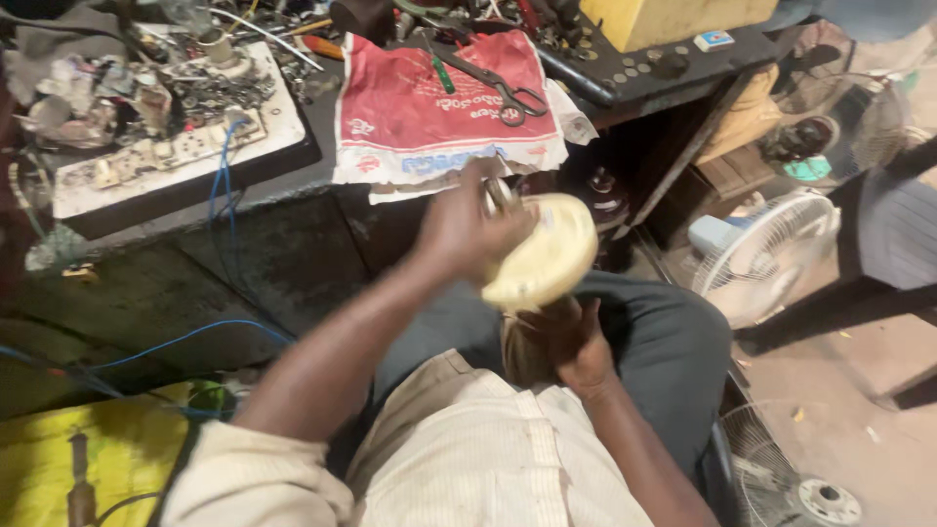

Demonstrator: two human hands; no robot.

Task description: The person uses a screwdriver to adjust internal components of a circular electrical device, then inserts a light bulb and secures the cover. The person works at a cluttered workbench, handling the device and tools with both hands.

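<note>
Pretty cramped little repair corner here, everything packed around a dark workbench [293,185] with a grimy front edge. The person sits right in front of the bench, knees under its lip, holding a cream-coloured rounded housing [547,256] just below the bench edge, over the lap. The left hand [467,226] is curled over the top of the housing with something small and metallic poking out by the fingers, too blurry to say what. The right hand [576,344] is closed around a brownish part [527,346] directly under the housing, propping it from below. On the bench, straight above the housing, a red and white plastic bag [429,107] lies flat and hangs over the edge, with scissors [503,88] and a green-handled tool [444,76] on it. Left of the bag on the bench sits a white board [283,122] heaped with small metal bits and sockets, and a blue wire [224,185] drops off it down the bench front toward the floor. At the bench's far right end there's a yellow box [673,20] on a dark tray with coins. Right of the bench, on a dusty concrete floor, stands a white fan [771,254], and another fan grille [781,468] lies lower down. Low to the left of the bench is a yellow sack [98,459].
</note>
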